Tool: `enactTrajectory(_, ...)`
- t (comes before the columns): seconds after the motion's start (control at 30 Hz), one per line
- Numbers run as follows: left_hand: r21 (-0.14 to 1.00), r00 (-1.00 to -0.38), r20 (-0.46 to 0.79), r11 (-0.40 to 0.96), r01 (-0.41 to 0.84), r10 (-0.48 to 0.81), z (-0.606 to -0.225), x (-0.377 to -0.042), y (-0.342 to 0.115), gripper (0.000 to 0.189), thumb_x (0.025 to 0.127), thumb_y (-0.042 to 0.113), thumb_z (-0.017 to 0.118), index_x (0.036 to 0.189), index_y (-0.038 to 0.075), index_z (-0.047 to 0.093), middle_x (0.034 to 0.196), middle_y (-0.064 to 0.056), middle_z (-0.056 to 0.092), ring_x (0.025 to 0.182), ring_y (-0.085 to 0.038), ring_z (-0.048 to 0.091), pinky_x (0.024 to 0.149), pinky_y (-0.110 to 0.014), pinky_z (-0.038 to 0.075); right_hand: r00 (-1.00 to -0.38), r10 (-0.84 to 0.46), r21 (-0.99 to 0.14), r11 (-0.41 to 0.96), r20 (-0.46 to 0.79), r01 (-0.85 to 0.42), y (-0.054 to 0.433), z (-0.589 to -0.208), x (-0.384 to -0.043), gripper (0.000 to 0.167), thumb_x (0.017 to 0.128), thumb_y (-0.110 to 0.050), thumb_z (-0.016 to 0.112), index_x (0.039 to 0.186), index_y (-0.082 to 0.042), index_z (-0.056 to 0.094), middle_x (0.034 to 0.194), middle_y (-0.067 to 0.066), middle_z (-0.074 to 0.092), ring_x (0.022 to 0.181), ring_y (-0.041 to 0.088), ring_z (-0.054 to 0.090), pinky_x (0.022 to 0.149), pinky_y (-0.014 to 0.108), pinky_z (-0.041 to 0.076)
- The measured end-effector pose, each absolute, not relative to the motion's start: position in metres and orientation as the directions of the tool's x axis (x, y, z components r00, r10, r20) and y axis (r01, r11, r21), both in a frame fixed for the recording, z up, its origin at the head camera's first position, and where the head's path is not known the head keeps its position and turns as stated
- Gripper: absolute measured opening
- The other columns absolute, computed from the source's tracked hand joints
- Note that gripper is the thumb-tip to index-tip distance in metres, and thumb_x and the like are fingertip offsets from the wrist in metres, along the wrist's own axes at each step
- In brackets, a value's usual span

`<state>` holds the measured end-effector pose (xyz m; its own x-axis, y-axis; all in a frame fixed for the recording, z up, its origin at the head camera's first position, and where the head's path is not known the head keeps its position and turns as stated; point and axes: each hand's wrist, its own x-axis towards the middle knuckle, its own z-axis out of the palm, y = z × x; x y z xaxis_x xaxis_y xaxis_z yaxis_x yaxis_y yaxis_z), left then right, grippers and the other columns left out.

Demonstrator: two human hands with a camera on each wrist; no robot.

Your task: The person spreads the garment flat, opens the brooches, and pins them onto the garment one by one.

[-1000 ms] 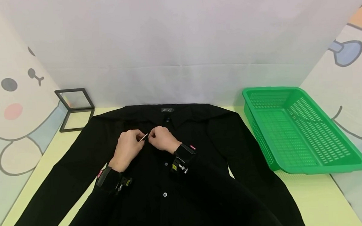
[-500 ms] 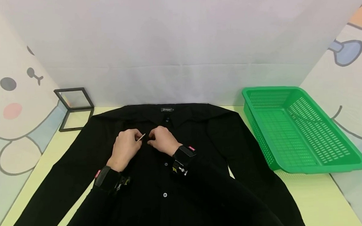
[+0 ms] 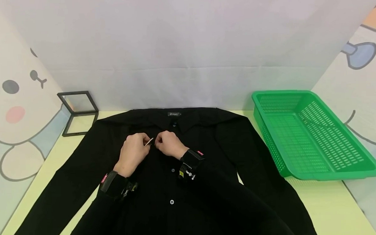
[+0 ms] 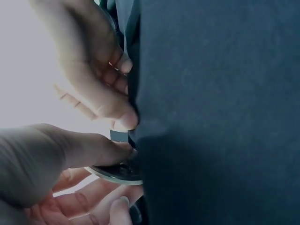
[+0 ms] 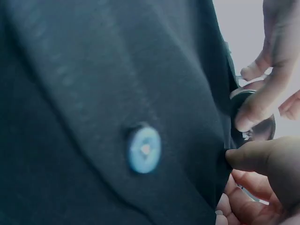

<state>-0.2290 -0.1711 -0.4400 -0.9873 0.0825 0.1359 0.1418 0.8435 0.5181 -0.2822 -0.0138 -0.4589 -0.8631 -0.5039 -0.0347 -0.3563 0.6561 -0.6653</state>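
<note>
A black long-sleeved shirt [image 3: 160,208] lies spread out, collar at the far side. On its chest, left of the button line, my left hand [image 3: 131,152] pinches a round dark badge [image 3: 149,141] with a pale rim. The left wrist view shows the left thumb pressing on the badge [image 4: 119,178], fingers underneath. Small metal fittings show on its dark face in the right wrist view. My right hand [image 3: 171,145] is close beside it, pinching a fold of the shirt [image 5: 178,117] at the badge's edge. Whether a pin goes through the cloth is hidden.
A green plastic basket [image 3: 273,159] stands on the right of the pale yellow table [image 3: 343,205]. At the far left an open black-framed clear case [image 3: 73,134] leans against the wall. Pale buttons [image 3: 172,202] run down the shirt front.
Half a second ago the badge and left hand were slightly farther left; they are now back near the right hand. The badge's tilt varies a little. The shirt lies as before.
</note>
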Motion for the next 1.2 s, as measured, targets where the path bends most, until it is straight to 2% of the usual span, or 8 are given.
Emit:
enactTrajectory(0.17, 0.52, -0.989, 0.125, 0.844, 0.135, 0.081, -0.442, -0.23, -0.166, 0.008, 0.096, 0.001, 0.066, 0.099, 0.004, 0.073, 0.089, -0.012, 0.068, 0.063, -0.019, 0.055, 0.058, -0.033, 0.042, -0.847, -0.529, -0.721, 0.606, -0.05, -0.336, -0.009, -0.459, -0.286, 0.017, 0.105, -0.01, 0.059, 0.1, -0.004, 0.074, 0.093, 0.009, 0.071, 0.065, 0.011, 0.053, 0.063, 0.02, 0.041)
enactTrajectory(0.3, 0.479, -0.988, 0.13, 0.867, 0.136, 0.083, -0.442, -0.23, -0.16, 0.009, 0.098, 0.002, 0.064, 0.102, 0.003, 0.072, 0.091, -0.013, 0.066, 0.065, -0.021, 0.053, 0.06, -0.035, 0.041, -0.844, -0.525, -0.78, 0.572, -0.111, -0.253, -0.007, -0.458, -0.289, 0.021, 0.107, -0.013, 0.056, 0.105, -0.004, 0.075, 0.104, 0.011, 0.072, 0.069, 0.013, 0.054, 0.066, 0.022, 0.041)
enactTrajectory(0.4, 0.434, -0.986, 0.144, 0.89, 0.137, 0.082, -0.442, -0.231, -0.156, 0.01, 0.097, 0.001, 0.064, 0.103, 0.002, 0.072, 0.093, -0.015, 0.067, 0.066, -0.021, 0.055, 0.06, -0.035, 0.043, -0.849, -0.51, -0.803, 0.559, -0.139, -0.205, -0.006, -0.457, -0.29, 0.022, 0.106, -0.01, 0.055, 0.105, -0.004, 0.076, 0.106, 0.012, 0.072, 0.072, 0.015, 0.055, 0.067, 0.023, 0.041)
enactTrajectory(0.6, 0.415, -0.982, 0.177, 0.9, 0.137, 0.067, -0.446, -0.231, -0.153, 0.008, 0.095, -0.001, 0.066, 0.1, 0.002, 0.071, 0.091, -0.016, 0.067, 0.067, -0.025, 0.057, 0.061, -0.037, 0.045, -0.843, -0.516, -0.831, 0.528, -0.149, -0.176, -0.005, -0.457, -0.292, 0.024, 0.098, 0.006, 0.053, 0.105, 0.0, 0.074, 0.102, 0.014, 0.072, 0.083, 0.017, 0.061, 0.07, 0.022, 0.043)
enactTrajectory(0.83, 0.446, -0.973, 0.223, 0.88, 0.163, 0.068, -0.449, -0.228, -0.154, 0.006, 0.094, -0.003, 0.065, 0.097, 0.001, 0.068, 0.086, -0.015, 0.067, 0.066, -0.026, 0.059, 0.058, -0.035, 0.044, -0.835, -0.537, -0.838, 0.506, -0.124, -0.201, -0.003, -0.461, -0.292, 0.01, 0.099, -0.005, 0.067, 0.102, 0.0, 0.076, 0.094, 0.014, 0.074, 0.075, 0.016, 0.062, 0.065, 0.02, 0.046)
enactTrajectory(1.07, 0.47, -0.97, 0.235, 0.866, 0.168, 0.061, -0.45, -0.227, -0.155, 0.007, 0.094, -0.004, 0.064, 0.096, 0.002, 0.068, 0.081, -0.013, 0.065, 0.06, -0.022, 0.054, 0.054, -0.031, 0.037, -0.838, -0.533, -0.833, 0.513, -0.119, -0.207, -0.003, -0.463, -0.293, 0.011, 0.099, -0.009, 0.069, 0.1, -0.001, 0.076, 0.093, 0.013, 0.074, 0.073, 0.015, 0.06, 0.065, 0.02, 0.045)
enactTrajectory(1.2, 0.473, -0.968, 0.246, 0.864, 0.172, 0.059, -0.451, -0.228, -0.156, 0.009, 0.093, -0.004, 0.065, 0.097, 0.003, 0.07, 0.083, -0.014, 0.068, 0.061, -0.024, 0.057, 0.056, -0.033, 0.042, -0.838, -0.531, -0.831, 0.518, -0.125, -0.204, -0.004, -0.463, -0.293, 0.012, 0.1, -0.009, 0.067, 0.1, -0.001, 0.076, 0.094, 0.013, 0.073, 0.073, 0.015, 0.059, 0.064, 0.02, 0.045)
